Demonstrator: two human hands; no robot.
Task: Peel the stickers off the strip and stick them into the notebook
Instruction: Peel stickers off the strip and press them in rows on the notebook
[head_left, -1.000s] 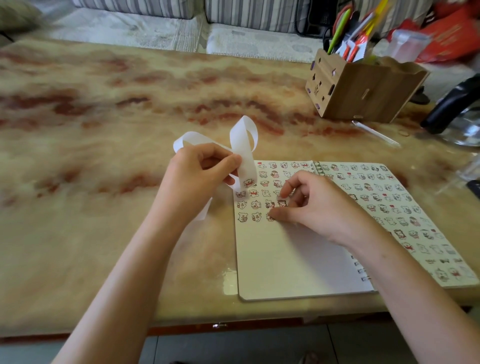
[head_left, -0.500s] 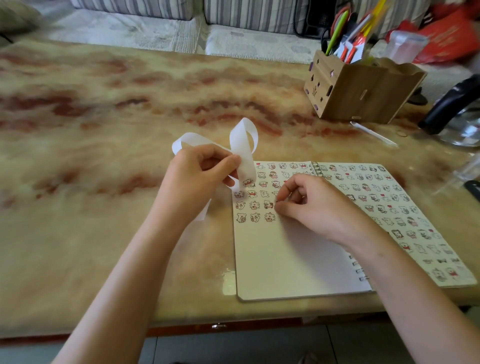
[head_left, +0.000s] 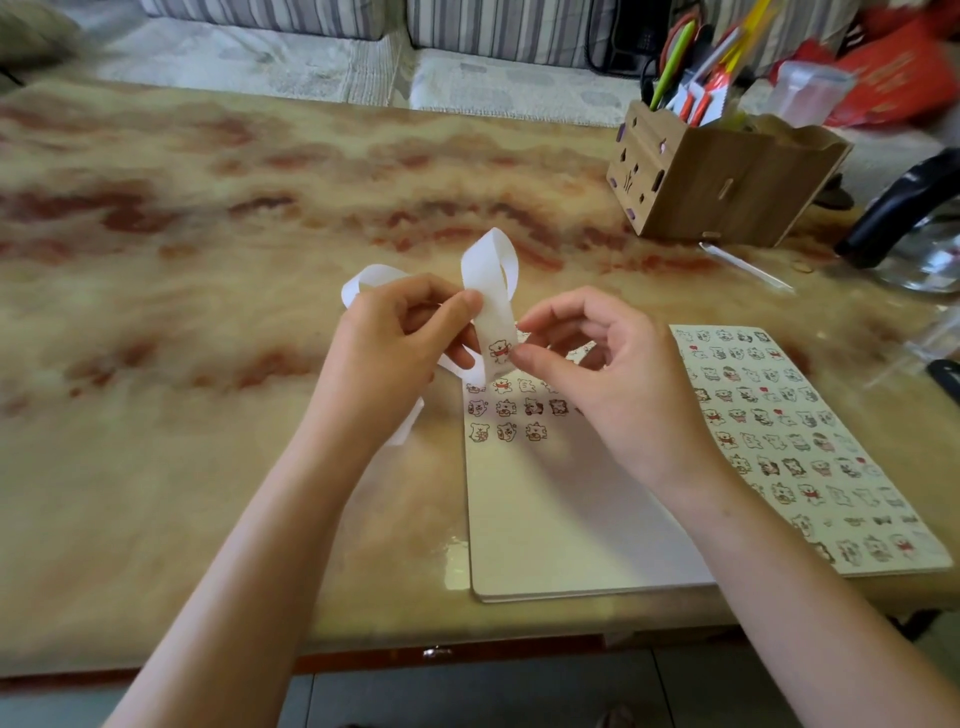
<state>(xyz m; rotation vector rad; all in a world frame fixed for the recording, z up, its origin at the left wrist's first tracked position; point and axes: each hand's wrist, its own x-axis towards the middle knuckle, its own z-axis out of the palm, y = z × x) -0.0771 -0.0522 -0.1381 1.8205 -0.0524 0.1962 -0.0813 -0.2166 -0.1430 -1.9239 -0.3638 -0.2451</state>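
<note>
Table (head_left: 208, 322): marbled, carrying the open notebook (head_left: 545, 519).
Left hand (head_left: 395, 358): gripping the strip (head_left: 474, 280) upright.
Right hand (head_left: 602, 374): pinching the sticker (head_left: 500, 349) — just to its left.

Setting: domestic living room. Evidence: low table (head_left: 208, 234) with a glossy marbled top in cream and red-brown; striped sofa (head_left: 498, 21) directly behind it, its seat under a pale patterned cover (head_left: 234, 62); wooden desk organiser (head_left: 727, 187) with cut-out shapes, stocked with pens and markers (head_left: 691, 67); red bag (head_left: 898, 67) on the sofa's right end; open notebook (head_left: 810, 441) filled with cartoon stickers; dark-handled glass vessel (head_left: 904, 208) at the right edge, possibly a kettle, blurred; grey tiled floor (head_left: 467, 691) below the table edge.
</note>
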